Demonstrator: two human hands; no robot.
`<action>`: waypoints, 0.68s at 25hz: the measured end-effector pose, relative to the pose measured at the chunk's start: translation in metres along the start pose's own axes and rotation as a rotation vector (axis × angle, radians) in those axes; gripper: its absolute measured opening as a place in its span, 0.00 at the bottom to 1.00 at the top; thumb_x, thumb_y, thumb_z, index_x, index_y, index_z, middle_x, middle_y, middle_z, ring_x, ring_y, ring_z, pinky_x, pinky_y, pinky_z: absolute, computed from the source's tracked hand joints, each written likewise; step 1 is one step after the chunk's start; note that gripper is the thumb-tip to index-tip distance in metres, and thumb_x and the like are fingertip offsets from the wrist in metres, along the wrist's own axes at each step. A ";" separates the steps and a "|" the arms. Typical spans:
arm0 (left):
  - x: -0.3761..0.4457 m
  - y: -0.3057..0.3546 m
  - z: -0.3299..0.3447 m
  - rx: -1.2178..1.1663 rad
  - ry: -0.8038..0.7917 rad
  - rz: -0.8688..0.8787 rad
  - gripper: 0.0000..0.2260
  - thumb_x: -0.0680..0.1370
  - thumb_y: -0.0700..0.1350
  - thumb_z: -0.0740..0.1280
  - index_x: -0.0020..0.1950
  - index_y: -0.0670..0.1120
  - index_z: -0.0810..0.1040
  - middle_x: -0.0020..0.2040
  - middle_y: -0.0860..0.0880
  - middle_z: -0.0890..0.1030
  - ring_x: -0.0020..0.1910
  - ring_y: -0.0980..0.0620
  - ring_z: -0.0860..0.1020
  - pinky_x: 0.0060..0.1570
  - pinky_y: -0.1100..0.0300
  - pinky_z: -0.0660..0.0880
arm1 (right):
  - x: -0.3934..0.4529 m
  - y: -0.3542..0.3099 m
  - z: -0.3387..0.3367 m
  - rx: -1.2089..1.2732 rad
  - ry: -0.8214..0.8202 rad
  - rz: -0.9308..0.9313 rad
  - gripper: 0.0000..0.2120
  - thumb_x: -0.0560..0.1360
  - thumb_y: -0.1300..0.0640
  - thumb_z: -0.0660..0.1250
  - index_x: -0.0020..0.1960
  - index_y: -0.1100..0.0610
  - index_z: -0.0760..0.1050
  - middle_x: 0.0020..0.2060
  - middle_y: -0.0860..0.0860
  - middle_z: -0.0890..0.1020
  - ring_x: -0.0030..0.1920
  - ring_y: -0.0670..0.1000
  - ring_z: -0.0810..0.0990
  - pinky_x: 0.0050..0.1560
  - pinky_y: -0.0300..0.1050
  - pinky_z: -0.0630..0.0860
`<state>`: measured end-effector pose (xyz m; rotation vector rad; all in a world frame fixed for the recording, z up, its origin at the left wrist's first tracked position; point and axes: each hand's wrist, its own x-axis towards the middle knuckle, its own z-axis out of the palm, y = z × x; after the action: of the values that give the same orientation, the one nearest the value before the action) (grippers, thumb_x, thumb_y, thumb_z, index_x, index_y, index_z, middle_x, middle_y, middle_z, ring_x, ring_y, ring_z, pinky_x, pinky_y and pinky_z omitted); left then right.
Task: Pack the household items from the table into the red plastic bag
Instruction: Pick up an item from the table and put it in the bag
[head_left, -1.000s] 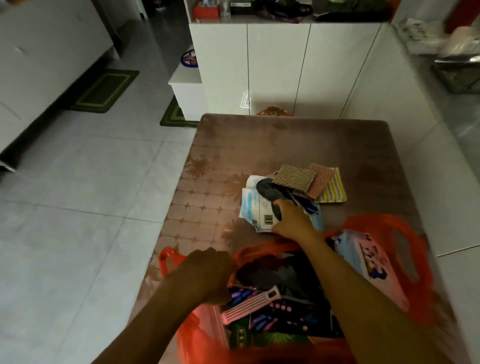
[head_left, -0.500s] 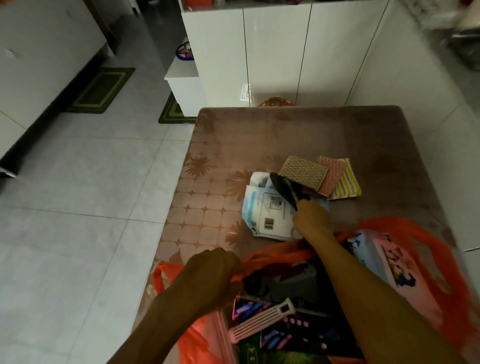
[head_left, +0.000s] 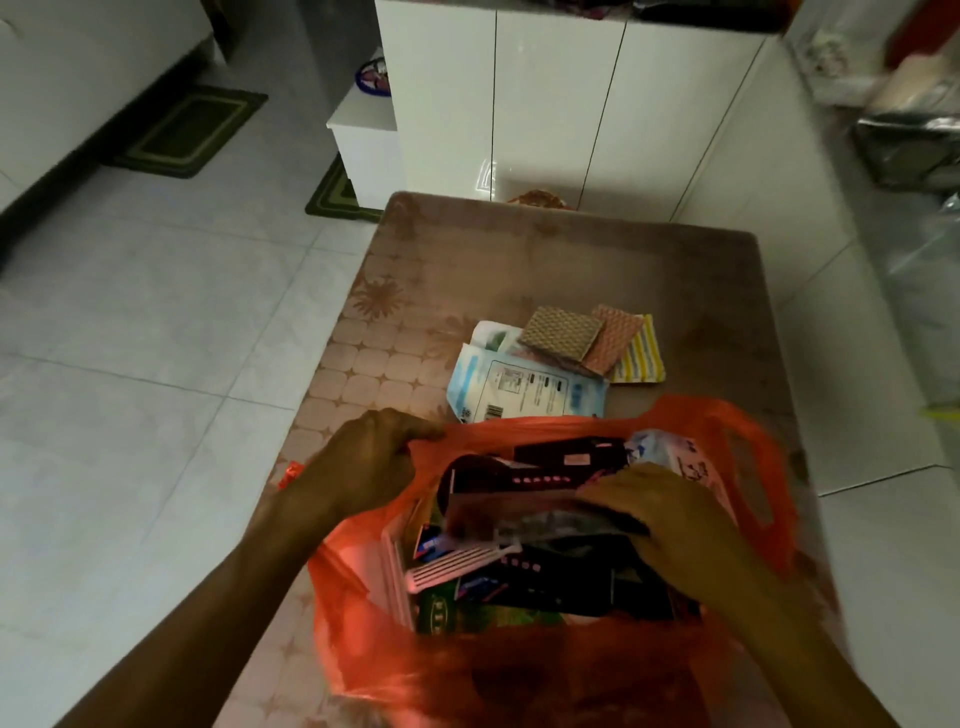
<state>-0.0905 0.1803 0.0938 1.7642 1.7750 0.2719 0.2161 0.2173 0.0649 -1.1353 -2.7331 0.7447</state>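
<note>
Our right hand (head_left: 670, 512) grips a blurred dark packet (head_left: 524, 514) inside the red plastic bag (head_left: 763, 467), while our left hand (head_left: 363, 462) pinches the bag's rim to keep it wide. We judge the packing mostly done: the bag looks full, and only a white pouch (head_left: 524, 387) and three cloths (head_left: 597, 343) remain on the tabletop (head_left: 571, 260). We see a barcode on the pouch but can read no writing

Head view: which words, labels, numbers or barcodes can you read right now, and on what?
No text reads clearly.
White and blue flat packet on the brown patterned table: barcode and print blocks, too small to read.
Dark card with pink marks in the red plastic bag: blurred.
Green packet at the bag's bottom: blurred emblem, unreadable.
</note>
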 end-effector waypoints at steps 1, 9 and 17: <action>0.000 -0.001 0.002 -0.008 -0.005 -0.018 0.20 0.75 0.33 0.61 0.63 0.51 0.77 0.59 0.50 0.81 0.49 0.58 0.78 0.41 0.73 0.68 | 0.001 -0.001 -0.001 -0.081 -0.119 0.011 0.31 0.66 0.65 0.68 0.66 0.46 0.74 0.62 0.45 0.79 0.60 0.43 0.72 0.60 0.53 0.75; 0.006 -0.006 0.010 -0.098 -0.085 -0.048 0.20 0.77 0.36 0.60 0.60 0.57 0.78 0.62 0.54 0.78 0.60 0.57 0.75 0.60 0.55 0.74 | 0.099 -0.044 -0.032 0.332 0.092 0.140 0.17 0.73 0.49 0.70 0.62 0.47 0.75 0.57 0.42 0.79 0.54 0.41 0.77 0.53 0.41 0.76; 0.013 -0.013 0.006 -0.194 -0.165 0.021 0.20 0.79 0.36 0.58 0.61 0.59 0.77 0.45 0.64 0.77 0.36 0.71 0.76 0.36 0.75 0.70 | 0.226 0.003 0.134 -0.061 -0.530 0.336 0.25 0.71 0.45 0.57 0.67 0.48 0.70 0.71 0.53 0.66 0.69 0.59 0.64 0.66 0.60 0.64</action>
<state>-0.0973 0.1902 0.0782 1.6202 1.5604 0.2882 0.0207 0.3201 -0.0767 -1.6416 -3.0245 1.1573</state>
